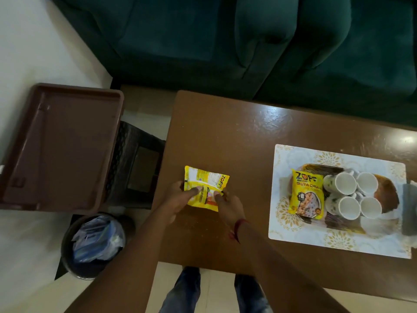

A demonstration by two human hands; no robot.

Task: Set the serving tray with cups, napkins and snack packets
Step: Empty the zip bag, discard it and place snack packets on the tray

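Both my hands hold a yellow snack packet point(206, 187) back side up, just above the left part of the brown table point(237, 136). My left hand point(180, 197) grips its lower left edge with the thumb on top. My right hand point(228, 205) pinches its lower right edge. At the right, a dark patterned serving tray point(383, 193) sits on a white floral placemat point(300, 233). On the tray lie a second yellow snack packet point(306, 195) and several white cups point(356, 195) packed together.
A brown plastic tray point(65, 145) rests on a dark stool point(140, 168) left of the table. A bin point(94, 245) with a blue and clear plastic liner stands below it. A dark green sofa point(248, 41) runs behind the table. My feet show at the bottom.
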